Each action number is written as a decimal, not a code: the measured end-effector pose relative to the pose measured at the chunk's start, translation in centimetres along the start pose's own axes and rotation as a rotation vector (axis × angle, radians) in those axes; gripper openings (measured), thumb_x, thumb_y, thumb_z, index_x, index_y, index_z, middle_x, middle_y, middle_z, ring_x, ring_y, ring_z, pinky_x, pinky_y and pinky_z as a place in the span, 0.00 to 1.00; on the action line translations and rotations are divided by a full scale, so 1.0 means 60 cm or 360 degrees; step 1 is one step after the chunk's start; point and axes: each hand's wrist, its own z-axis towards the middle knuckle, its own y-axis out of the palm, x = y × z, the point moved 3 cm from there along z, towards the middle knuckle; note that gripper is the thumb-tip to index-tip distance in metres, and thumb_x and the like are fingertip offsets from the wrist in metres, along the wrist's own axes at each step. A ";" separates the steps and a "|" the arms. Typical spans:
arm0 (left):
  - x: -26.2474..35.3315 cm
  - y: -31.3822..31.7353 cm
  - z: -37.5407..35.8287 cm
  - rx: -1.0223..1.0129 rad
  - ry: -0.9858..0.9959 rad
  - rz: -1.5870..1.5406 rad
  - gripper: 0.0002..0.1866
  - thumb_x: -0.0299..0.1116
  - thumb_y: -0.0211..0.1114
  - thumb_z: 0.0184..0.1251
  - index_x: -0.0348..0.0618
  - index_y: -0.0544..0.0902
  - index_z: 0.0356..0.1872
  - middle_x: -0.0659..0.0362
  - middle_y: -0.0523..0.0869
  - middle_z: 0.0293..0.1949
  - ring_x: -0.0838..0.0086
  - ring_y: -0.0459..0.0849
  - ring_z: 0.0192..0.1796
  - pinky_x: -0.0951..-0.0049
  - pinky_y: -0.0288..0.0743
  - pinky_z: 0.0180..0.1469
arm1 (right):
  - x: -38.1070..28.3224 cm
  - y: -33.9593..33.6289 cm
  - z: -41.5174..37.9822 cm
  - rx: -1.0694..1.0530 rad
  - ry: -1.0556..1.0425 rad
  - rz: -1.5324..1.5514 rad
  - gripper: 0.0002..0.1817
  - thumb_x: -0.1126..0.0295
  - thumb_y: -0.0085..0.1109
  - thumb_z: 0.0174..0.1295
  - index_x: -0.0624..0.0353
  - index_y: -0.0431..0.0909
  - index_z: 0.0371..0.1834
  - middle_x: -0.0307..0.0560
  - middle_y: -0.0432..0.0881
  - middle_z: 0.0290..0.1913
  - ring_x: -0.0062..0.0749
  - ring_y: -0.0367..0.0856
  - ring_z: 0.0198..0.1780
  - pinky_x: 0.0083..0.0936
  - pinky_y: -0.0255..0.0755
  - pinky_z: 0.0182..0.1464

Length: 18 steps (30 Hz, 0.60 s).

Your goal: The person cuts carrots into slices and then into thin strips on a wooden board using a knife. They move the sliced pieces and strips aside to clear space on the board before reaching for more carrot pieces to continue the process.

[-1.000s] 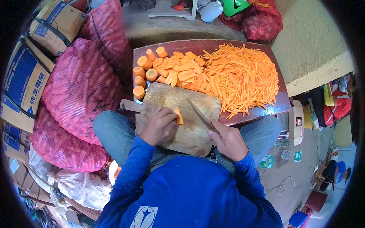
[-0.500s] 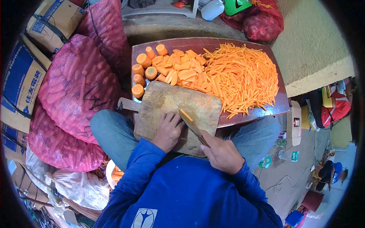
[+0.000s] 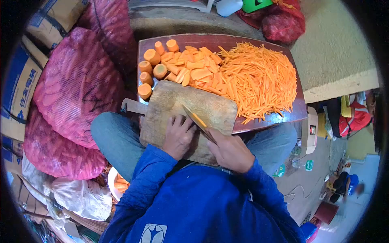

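A worn wooden cutting board [image 3: 166,101] lies over the near left part of the dark red table [image 3: 194,39]. My right hand [image 3: 231,150] is wrapped round the handle of a knife [image 3: 200,124], its blade slanting up and left over the board. An orange carrot strip [image 3: 198,120] lies along the blade. My left hand [image 3: 178,137] rests on the board just left of the blade, fingers bent together; what is under them is hidden. Behind the board are carrot chunks [image 3: 152,56], flat carrot slices [image 3: 200,73] and a large heap of carrot strips [image 3: 259,79].
Pink mesh sacks [image 3: 77,89] of carrots stand at the left, beside cardboard boxes [image 3: 20,89]. A white container [image 3: 114,182] with carrot pieces is by my left knee. Red mesh bags [image 3: 283,26] sit at the back right. Another person [image 3: 346,184] is far right.
The view has shifted slightly. The knife blade sits a little closer to my left fingers, and my right hand has turned slightly, still holding the handle.
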 end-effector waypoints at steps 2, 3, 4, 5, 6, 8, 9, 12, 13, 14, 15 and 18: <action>-0.001 0.003 -0.003 0.0009 -0.0079 -0.0024 0.12 0.32 0.72 0.63 0.40 0.91 0.45 0.57 0.84 0.48 0.59 0.80 0.54 0.53 0.71 0.58 | -0.011 -0.007 -0.019 -0.0078 0.0075 0.0019 0.21 0.61 0.57 0.80 0.63 0.71 0.68 0.72 0.89 0.41 0.73 0.88 0.44 0.62 0.80 0.46; -0.002 0.004 -0.002 0.0045 -0.0053 -0.0037 0.11 0.32 0.72 0.63 0.40 0.91 0.45 0.57 0.84 0.48 0.59 0.80 0.53 0.53 0.71 0.58 | -0.015 -0.010 -0.025 -0.0093 0.0130 0.0017 0.21 0.62 0.58 0.80 0.63 0.71 0.67 0.72 0.89 0.42 0.73 0.89 0.44 0.62 0.80 0.45; -0.002 0.003 -0.001 0.0081 -0.0017 -0.0050 0.10 0.32 0.72 0.64 0.40 0.90 0.44 0.57 0.84 0.47 0.59 0.80 0.53 0.53 0.71 0.57 | -0.016 -0.011 -0.027 -0.0098 0.0187 0.0015 0.21 0.62 0.58 0.80 0.63 0.71 0.67 0.72 0.89 0.42 0.73 0.89 0.44 0.62 0.80 0.45; -0.004 0.003 -0.002 0.0081 -0.0021 -0.0054 0.10 0.32 0.72 0.64 0.40 0.90 0.44 0.57 0.84 0.47 0.59 0.80 0.53 0.53 0.71 0.57 | -0.012 -0.002 -0.020 -0.0103 0.0189 0.0014 0.21 0.62 0.58 0.80 0.63 0.71 0.67 0.72 0.89 0.42 0.73 0.89 0.44 0.62 0.80 0.45; -0.004 0.002 -0.002 0.0071 -0.0012 -0.0034 0.10 0.32 0.72 0.63 0.40 0.90 0.44 0.56 0.84 0.46 0.59 0.80 0.52 0.54 0.71 0.57 | -0.004 0.011 -0.006 -0.0019 0.0099 -0.0004 0.21 0.62 0.58 0.79 0.63 0.71 0.67 0.72 0.89 0.41 0.73 0.89 0.43 0.62 0.81 0.44; 0.001 -0.001 0.001 0.0063 0.0002 -0.0019 0.10 0.32 0.73 0.63 0.40 0.90 0.43 0.56 0.84 0.46 0.59 0.80 0.52 0.54 0.72 0.57 | 0.009 0.023 0.014 0.0069 0.0014 -0.0025 0.21 0.63 0.58 0.79 0.63 0.71 0.67 0.72 0.89 0.41 0.73 0.89 0.42 0.62 0.81 0.43; 0.003 -0.005 0.002 0.0059 -0.0014 -0.0062 0.11 0.32 0.72 0.63 0.40 0.91 0.44 0.56 0.84 0.45 0.59 0.80 0.52 0.54 0.72 0.57 | 0.012 0.026 0.023 0.0087 -0.0037 -0.0063 0.20 0.63 0.58 0.79 0.63 0.72 0.67 0.71 0.89 0.40 0.73 0.89 0.42 0.62 0.81 0.43; -0.004 0.000 0.002 0.0080 -0.0034 -0.0104 0.12 0.31 0.72 0.62 0.40 0.91 0.45 0.56 0.84 0.45 0.58 0.79 0.51 0.55 0.72 0.58 | -0.003 0.011 0.008 0.0112 -0.0020 -0.0012 0.20 0.64 0.59 0.79 0.63 0.73 0.67 0.72 0.88 0.41 0.73 0.88 0.43 0.60 0.81 0.44; -0.005 0.003 -0.002 0.0097 -0.0051 -0.0116 0.12 0.31 0.72 0.62 0.40 0.91 0.45 0.56 0.84 0.45 0.58 0.79 0.51 0.55 0.72 0.58 | -0.006 0.006 -0.001 0.0101 0.0061 0.0078 0.21 0.65 0.60 0.78 0.64 0.75 0.68 0.73 0.87 0.42 0.74 0.87 0.44 0.59 0.80 0.45; -0.007 0.004 -0.006 0.0096 -0.0075 -0.0119 0.12 0.31 0.72 0.62 0.40 0.91 0.45 0.56 0.84 0.45 0.58 0.79 0.51 0.55 0.72 0.58 | -0.008 0.006 -0.004 0.0078 0.0059 0.0076 0.21 0.65 0.60 0.78 0.64 0.75 0.68 0.73 0.87 0.42 0.74 0.87 0.44 0.59 0.80 0.45; -0.007 0.002 -0.006 0.0097 -0.0058 -0.0121 0.12 0.31 0.72 0.61 0.40 0.91 0.45 0.56 0.84 0.45 0.58 0.80 0.51 0.55 0.72 0.58 | -0.007 0.008 -0.006 0.0015 0.0131 0.0068 0.21 0.65 0.60 0.78 0.64 0.75 0.68 0.74 0.87 0.42 0.74 0.87 0.44 0.59 0.80 0.44; -0.008 0.004 -0.003 0.0114 -0.0042 -0.0133 0.13 0.30 0.72 0.59 0.39 0.91 0.45 0.56 0.84 0.44 0.58 0.80 0.51 0.55 0.72 0.58 | 0.007 0.026 0.018 0.0050 0.0059 0.0021 0.21 0.65 0.60 0.78 0.63 0.74 0.67 0.73 0.87 0.39 0.74 0.88 0.42 0.61 0.80 0.43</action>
